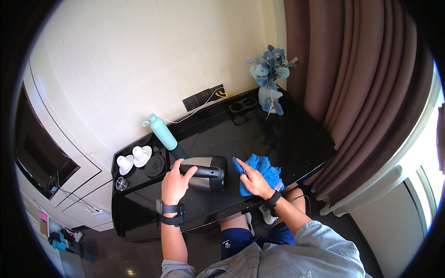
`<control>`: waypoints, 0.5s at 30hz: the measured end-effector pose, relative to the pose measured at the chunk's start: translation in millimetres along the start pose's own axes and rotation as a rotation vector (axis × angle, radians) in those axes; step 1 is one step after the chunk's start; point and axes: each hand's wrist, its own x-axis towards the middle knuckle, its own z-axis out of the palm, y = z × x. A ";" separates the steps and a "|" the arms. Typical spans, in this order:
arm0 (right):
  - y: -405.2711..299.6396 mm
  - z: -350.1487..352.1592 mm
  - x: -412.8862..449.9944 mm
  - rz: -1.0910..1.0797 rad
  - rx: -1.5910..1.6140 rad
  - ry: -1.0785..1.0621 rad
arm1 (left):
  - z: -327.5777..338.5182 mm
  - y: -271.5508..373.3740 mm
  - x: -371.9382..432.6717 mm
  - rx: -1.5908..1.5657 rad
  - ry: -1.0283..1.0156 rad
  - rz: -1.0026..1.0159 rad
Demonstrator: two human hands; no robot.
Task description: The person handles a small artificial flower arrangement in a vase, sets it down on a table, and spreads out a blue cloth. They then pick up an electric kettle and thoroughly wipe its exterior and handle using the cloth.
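Observation:
An electric kettle (pixel 200 162) with a brushed steel body and black trim is tipped sideways over the black desk (pixel 212 205). Its black handle faces up and one black end points right. My left hand (pixel 175 183) grips it at the left end, thumb on the handle; the fingers behind are partly hidden. Whether the kettle rests on the desk or is held just above it, I cannot tell. To its right, my right hand (pixel 256 181) holds a crumpled blue cloth (pixel 263 167), index finger stretched along it. The cloth is apart from the kettle.
Behind the kettle stands a mint-green bottle (pixel 162 132). Left of it, a black tray (pixel 139 178) carries two white cups (pixel 141 153) on saucers, a round black kettle base (pixel 154 166) and a glass dish (pixel 121 184). Blue artificial flowers (pixel 269 76) and wall sockets (pixel 203 97) are at the back.

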 end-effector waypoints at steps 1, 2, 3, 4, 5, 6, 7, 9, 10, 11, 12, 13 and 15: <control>-1.0 0.4 0.0 0.009 -0.002 0.001 | -2.9 -3.7 -1.2 0.000 0.001 0.000; -1.6 0.6 -0.1 0.018 -0.004 0.003 | -5.5 -7.5 -2.1 0.137 0.058 0.054; -1.8 0.8 0.0 0.016 -0.005 0.002 | -7.5 -8.9 -2.9 0.273 0.115 0.106; -1.7 1.0 0.0 0.017 -0.006 0.003 | -10.5 -3.2 -3.0 0.240 0.138 0.074; -1.6 1.1 -0.3 0.019 -0.008 0.005 | -10.3 -1.8 -1.4 0.238 0.139 0.074; -2.7 0.8 -0.2 0.017 -0.010 0.005 | -10.0 -1.5 0.5 0.356 0.231 0.190; -4.3 0.1 -0.7 0.029 -0.006 0.003 | -8.6 -1.6 2.2 0.473 0.323 0.306; -4.3 -1.5 0.0 0.041 -0.007 0.005 | -0.9 1.4 8.2 0.397 0.438 0.496; -4.0 0.5 0.0 0.030 0.005 0.008 | 4.8 -2.1 14.1 0.302 0.385 0.551; -3.7 2.4 0.1 0.020 0.016 0.011 | 13.1 -7.5 20.8 0.207 0.331 0.604; -1.9 1.8 0.7 0.021 0.014 0.019 | 20.7 -4.9 24.9 0.220 0.194 0.528; -0.1 0.7 1.3 0.017 0.049 0.011 | 27.2 -1.2 26.7 0.212 0.273 0.519; -2.0 -1.8 2.2 0.016 0.084 0.013 | 30.2 0.8 27.7 0.224 0.302 0.508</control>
